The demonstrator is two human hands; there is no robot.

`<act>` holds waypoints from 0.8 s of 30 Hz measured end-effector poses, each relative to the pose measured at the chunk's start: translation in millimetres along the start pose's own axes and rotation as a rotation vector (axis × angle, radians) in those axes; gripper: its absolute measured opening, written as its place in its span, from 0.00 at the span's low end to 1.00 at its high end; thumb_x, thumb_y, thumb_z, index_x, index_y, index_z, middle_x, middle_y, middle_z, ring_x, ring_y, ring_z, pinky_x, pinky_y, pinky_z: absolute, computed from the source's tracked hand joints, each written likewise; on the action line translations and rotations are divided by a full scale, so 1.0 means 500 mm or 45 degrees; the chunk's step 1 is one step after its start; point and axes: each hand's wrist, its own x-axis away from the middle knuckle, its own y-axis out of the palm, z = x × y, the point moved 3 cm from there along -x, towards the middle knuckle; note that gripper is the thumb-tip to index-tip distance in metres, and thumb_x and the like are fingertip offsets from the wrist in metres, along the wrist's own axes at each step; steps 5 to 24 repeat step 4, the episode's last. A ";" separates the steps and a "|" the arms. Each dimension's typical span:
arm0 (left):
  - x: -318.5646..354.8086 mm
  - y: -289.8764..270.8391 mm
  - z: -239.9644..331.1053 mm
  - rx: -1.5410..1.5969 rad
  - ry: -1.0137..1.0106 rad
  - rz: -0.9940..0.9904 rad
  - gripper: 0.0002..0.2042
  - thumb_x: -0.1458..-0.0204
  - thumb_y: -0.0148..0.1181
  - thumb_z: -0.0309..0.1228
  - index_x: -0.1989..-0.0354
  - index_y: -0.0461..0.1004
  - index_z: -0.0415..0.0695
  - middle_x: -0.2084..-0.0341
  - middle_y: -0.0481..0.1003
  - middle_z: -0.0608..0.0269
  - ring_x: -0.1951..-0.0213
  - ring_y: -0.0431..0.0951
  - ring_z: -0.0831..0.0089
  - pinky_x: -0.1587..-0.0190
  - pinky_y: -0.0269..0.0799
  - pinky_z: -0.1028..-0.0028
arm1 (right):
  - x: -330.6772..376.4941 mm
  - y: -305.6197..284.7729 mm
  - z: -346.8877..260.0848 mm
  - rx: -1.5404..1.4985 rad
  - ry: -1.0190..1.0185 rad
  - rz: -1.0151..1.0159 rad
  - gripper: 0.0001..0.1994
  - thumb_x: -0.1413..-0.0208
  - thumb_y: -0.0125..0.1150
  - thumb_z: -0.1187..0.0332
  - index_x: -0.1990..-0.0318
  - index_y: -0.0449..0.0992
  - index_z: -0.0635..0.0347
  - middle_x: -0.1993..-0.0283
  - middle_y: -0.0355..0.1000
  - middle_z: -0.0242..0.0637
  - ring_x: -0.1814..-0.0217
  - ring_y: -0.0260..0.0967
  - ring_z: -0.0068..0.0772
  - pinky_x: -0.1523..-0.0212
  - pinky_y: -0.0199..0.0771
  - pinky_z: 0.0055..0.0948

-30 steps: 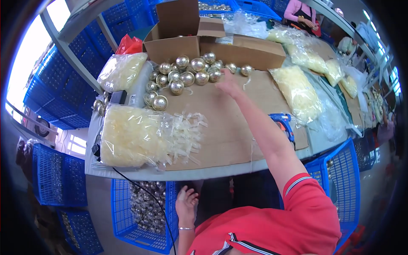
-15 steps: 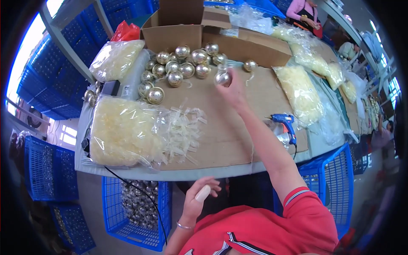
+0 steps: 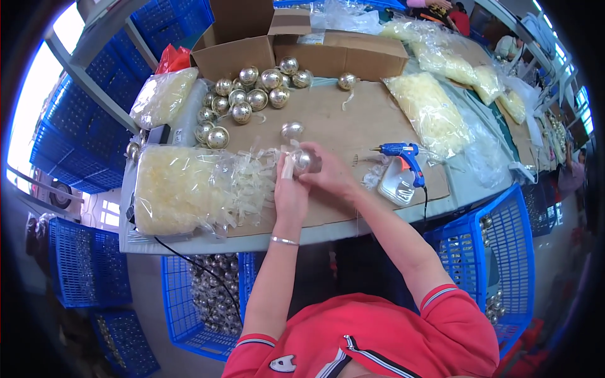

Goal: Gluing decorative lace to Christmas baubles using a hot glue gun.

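Over the cardboard sheet, both hands meet around a shiny silver ball ornament (image 3: pixel 304 161). My right hand (image 3: pixel 331 175) curls its fingers round the ball's right side. My left hand (image 3: pixel 291 195) is closed against its left side, the thumb in a white cover; its other fingers are partly hidden. Just beyond them lies a second silver ball (image 3: pixel 292 130). Pale translucent ribbon strips (image 3: pixel 255 183) spill from a clear bag (image 3: pixel 183 189) beside my left hand. Farther back, several silver-gold balls (image 3: pixel 257 99) sit in a cluster.
A blue glue gun (image 3: pixel 403 151) rests by a clear plastic tray (image 3: pixel 397 183) at right. Open cardboard boxes (image 3: pixel 340 53) stand behind. Bags of pale strips (image 3: pixel 428 113) lie right. Blue crates (image 3: pixel 169 302) of balls flank me below the table. Another person's hand (image 3: pixel 438 4) shows far off.
My right hand has drawn back toward me with a ball. My left hand has risen from below the table edge to meet it. The view has shifted slightly.
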 end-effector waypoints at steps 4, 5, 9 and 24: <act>-0.024 -0.036 -0.029 -0.114 0.031 0.033 0.26 0.41 0.50 0.36 0.36 0.51 0.52 0.45 0.62 0.60 0.46 0.66 0.68 0.48 0.68 0.70 | 0.025 0.008 0.004 -0.355 0.153 -0.212 0.38 0.62 0.67 0.74 0.39 0.58 0.62 0.50 0.68 0.42 0.49 0.67 0.34 0.47 0.66 0.29; -0.024 -0.036 -0.029 -0.114 0.031 0.033 0.26 0.41 0.50 0.36 0.36 0.51 0.52 0.45 0.62 0.60 0.46 0.66 0.68 0.48 0.68 0.70 | 0.025 0.008 0.004 -0.355 0.153 -0.212 0.38 0.62 0.67 0.74 0.39 0.58 0.62 0.50 0.68 0.42 0.49 0.67 0.34 0.47 0.66 0.29; -0.024 -0.036 -0.029 -0.114 0.031 0.033 0.26 0.41 0.50 0.36 0.36 0.51 0.52 0.45 0.62 0.60 0.46 0.66 0.68 0.48 0.68 0.70 | 0.025 0.008 0.004 -0.355 0.153 -0.212 0.38 0.62 0.67 0.74 0.39 0.58 0.62 0.50 0.68 0.42 0.49 0.67 0.34 0.47 0.66 0.29; -0.024 -0.036 -0.029 -0.114 0.031 0.033 0.26 0.41 0.50 0.36 0.36 0.51 0.52 0.45 0.62 0.60 0.46 0.66 0.68 0.48 0.68 0.70 | 0.025 0.008 0.004 -0.355 0.153 -0.212 0.38 0.62 0.67 0.74 0.39 0.58 0.62 0.50 0.68 0.42 0.49 0.67 0.34 0.47 0.66 0.29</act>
